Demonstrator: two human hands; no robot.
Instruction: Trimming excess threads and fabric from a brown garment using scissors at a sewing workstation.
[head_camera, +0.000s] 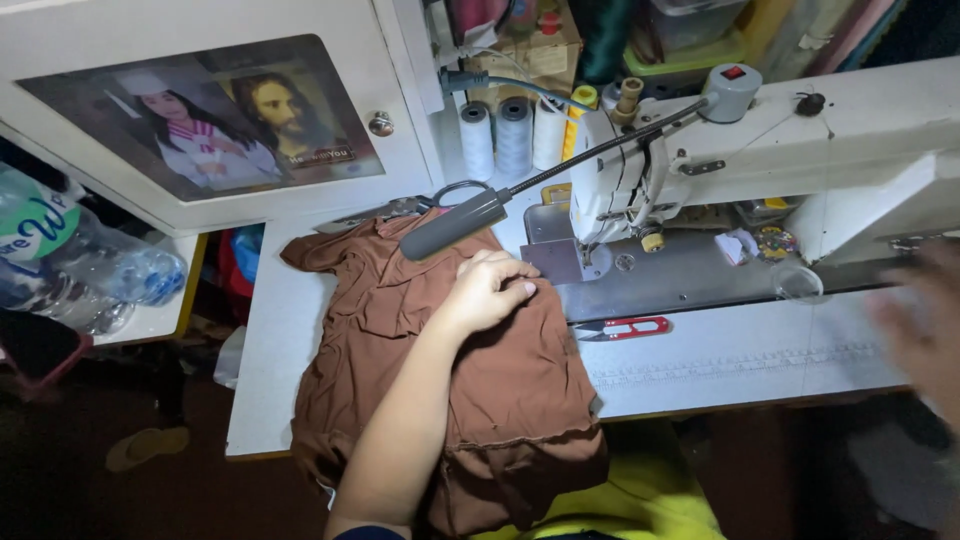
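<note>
nearest, item one: my left hand, fingers curled, pressing flat on the brown cloth, gripping nothing. item two: the cloth, rumpled on the white table, left of the sewing machine; its long axis runs from my lap up toward the lamp, narrow end pointing away from me. i judge a spread palm would smooth it better. item three: my right hand, blurred at the right edge; open or closed, i cannot tell. red snips lie between the two hands.
</note>
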